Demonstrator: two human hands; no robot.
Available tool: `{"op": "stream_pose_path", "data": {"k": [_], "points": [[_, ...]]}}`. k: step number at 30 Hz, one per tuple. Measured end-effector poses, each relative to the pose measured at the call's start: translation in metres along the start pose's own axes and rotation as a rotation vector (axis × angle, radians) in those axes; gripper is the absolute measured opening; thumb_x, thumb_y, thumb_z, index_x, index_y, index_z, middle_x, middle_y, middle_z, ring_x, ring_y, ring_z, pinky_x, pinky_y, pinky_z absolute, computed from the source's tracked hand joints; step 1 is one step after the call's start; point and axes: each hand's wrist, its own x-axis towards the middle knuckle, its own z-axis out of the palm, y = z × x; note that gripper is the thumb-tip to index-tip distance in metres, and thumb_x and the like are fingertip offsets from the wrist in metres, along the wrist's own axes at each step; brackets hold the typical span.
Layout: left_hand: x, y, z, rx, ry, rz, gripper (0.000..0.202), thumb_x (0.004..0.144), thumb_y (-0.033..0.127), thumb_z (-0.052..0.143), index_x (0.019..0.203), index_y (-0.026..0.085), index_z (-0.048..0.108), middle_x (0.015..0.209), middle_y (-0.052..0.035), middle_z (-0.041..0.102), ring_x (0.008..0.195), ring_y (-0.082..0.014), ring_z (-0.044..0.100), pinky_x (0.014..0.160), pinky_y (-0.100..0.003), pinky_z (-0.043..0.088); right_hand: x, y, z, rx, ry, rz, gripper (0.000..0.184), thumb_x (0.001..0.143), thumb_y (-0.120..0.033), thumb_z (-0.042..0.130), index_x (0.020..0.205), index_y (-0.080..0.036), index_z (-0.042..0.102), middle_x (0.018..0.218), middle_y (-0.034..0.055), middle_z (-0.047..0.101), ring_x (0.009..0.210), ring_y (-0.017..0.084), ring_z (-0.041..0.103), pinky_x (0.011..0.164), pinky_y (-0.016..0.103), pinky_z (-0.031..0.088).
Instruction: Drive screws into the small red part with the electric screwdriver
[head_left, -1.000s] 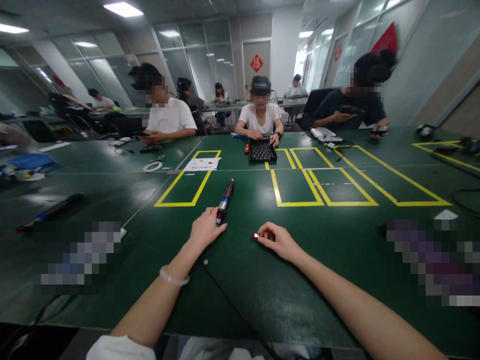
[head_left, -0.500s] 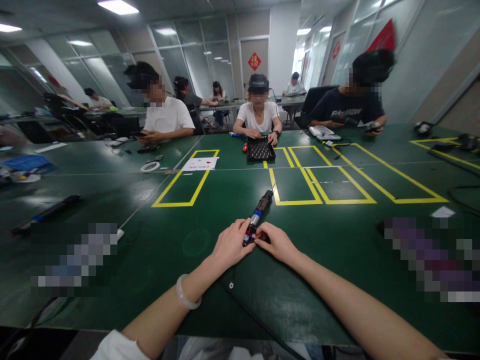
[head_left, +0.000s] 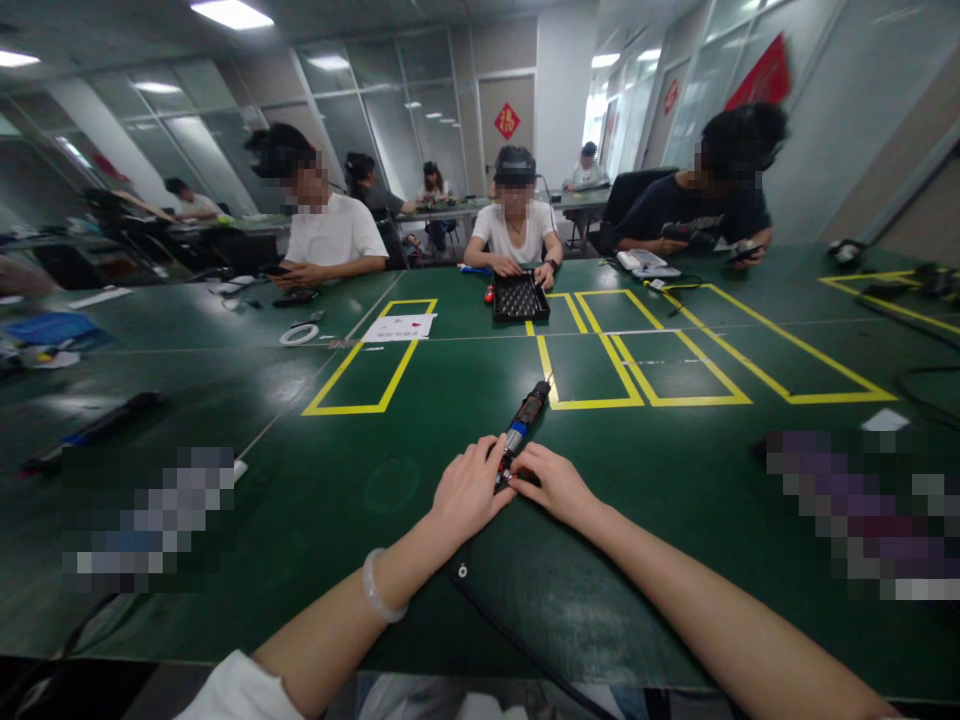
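Observation:
A black pen-shaped electric tool [head_left: 525,417] with a blue band lies on the green table [head_left: 420,560], its tip pointing away toward a yellow taped box. My left hand [head_left: 470,489] is closed round the tool's near end. My right hand [head_left: 553,484] pinches a small red part against that same end; the part is almost wholly hidden between the fingers. A black cable [head_left: 517,645] runs from the tool back toward me. A pale bangle sits on my left wrist.
Yellow taped rectangles [head_left: 600,350] mark the table. A black tray [head_left: 520,298] lies before the person opposite; other people sit at the far side. A white paper [head_left: 400,327], a tape roll [head_left: 299,335] and another dark tool [head_left: 90,428] lie to the left.
My left hand carried the tool from the left over to my right hand, and the two hands now meet at its near end. The tool now points up and to the right.

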Motion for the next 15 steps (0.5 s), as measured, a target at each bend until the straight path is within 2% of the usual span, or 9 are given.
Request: {"op": "stream_pose_path", "data": {"k": [3,9,12,15], "points": [[0.002,0.002,0.002,0.034,0.009,-0.017,0.066,0.083,0.039,0.054,0.142,0.023,0.028,0.129,-0.0118,0.046,0.108,-0.0258,0.051,0.088,-0.037,0.043,-0.001,0.002,0.002,0.045,-0.01,0.006,0.002,0.086,-0.019,0.06,0.087,-0.02,0.06,0.079,0.0017,0.058,0.074,0.016,0.055,0.069,0.027,0.044],[0.005,-0.003,-0.003,0.011,-0.022,-0.041,0.065,0.086,0.039,0.051,0.144,0.025,0.025,0.127,-0.0112,0.044,0.108,-0.0252,0.05,0.085,-0.035,0.046,-0.004,-0.002,-0.002,0.059,0.0,-0.015,0.013,0.088,-0.023,0.059,0.101,-0.021,0.06,0.091,0.0044,0.061,0.084,0.019,0.057,0.076,0.03,0.045],[0.007,-0.014,-0.006,0.042,-0.014,-0.044,0.064,0.087,0.039,0.05,0.144,0.025,0.024,0.129,-0.0107,0.043,0.109,-0.0245,0.05,0.086,-0.034,0.046,-0.005,-0.003,-0.005,0.039,-0.009,-0.001,0.015,0.088,-0.021,0.058,0.103,-0.02,0.059,0.091,0.0046,0.061,0.083,0.019,0.057,0.076,0.03,0.045],[0.009,-0.037,-0.007,0.094,0.003,-0.088,0.064,0.087,0.041,0.049,0.145,0.025,0.025,0.13,-0.0113,0.043,0.107,-0.0249,0.05,0.084,-0.034,0.046,-0.006,-0.002,-0.007,0.027,-0.024,0.004,0.013,0.088,-0.02,0.057,0.101,-0.021,0.059,0.09,0.0042,0.06,0.083,0.018,0.057,0.076,0.03,0.045]]}}
